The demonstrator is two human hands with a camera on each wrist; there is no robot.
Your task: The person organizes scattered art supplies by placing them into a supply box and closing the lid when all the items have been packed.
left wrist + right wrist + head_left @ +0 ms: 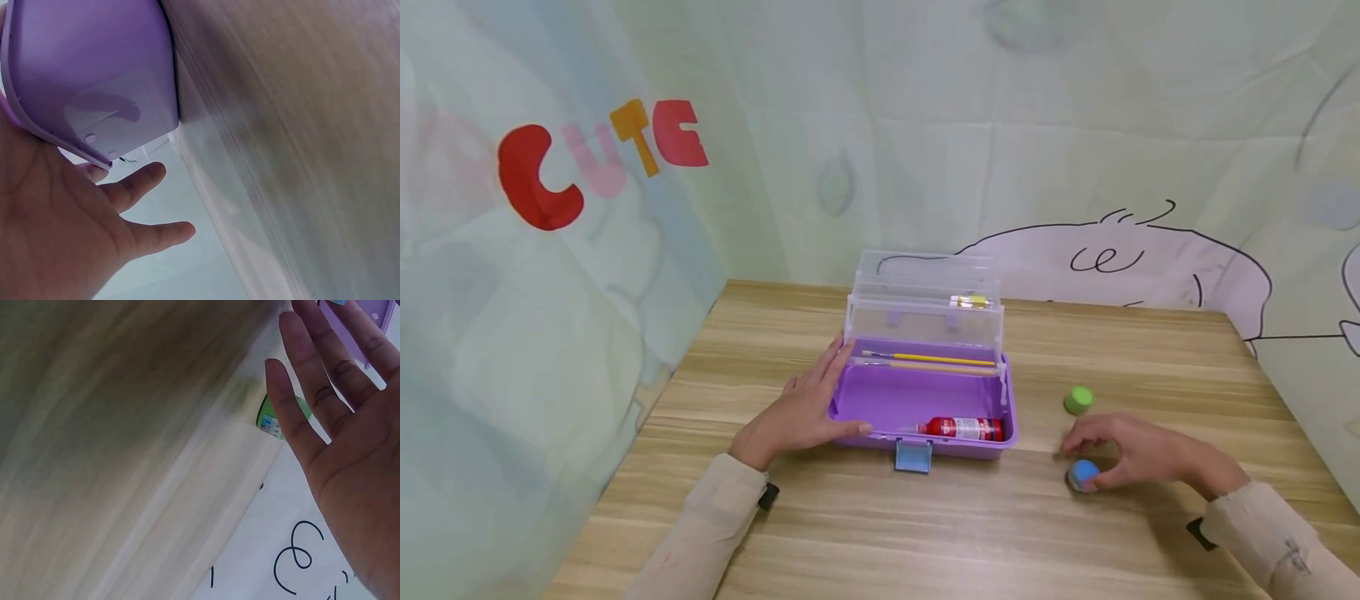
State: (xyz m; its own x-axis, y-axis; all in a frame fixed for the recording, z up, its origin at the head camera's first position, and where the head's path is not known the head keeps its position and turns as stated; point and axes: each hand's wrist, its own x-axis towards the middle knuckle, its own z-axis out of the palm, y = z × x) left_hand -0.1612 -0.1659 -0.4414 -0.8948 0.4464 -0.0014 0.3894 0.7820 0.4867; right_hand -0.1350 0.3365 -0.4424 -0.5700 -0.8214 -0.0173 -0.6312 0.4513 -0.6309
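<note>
A purple storage box (880,408) with a raised clear lid (925,325) sits on the table. Inside lies a red bottle (966,428) with a pale label; two paintbrushes (940,360) rest toward the back. My left hand (801,417) rests against the box's left side, fingers fairly straight along the side and thumb over the front rim. To the right, my right hand (1138,450) is over a small jar with a blue lid (1084,473), thumb touching its right side. Its fingers look loosely extended in the right wrist view. Just behind stands a green-lidded jar (1078,400).
A yellow-and-white item (970,301) shows in the clear lid. The box's blue latch (913,456) hangs down at the front. Behind the wooden table (970,533) hangs a printed cloth backdrop (925,167).
</note>
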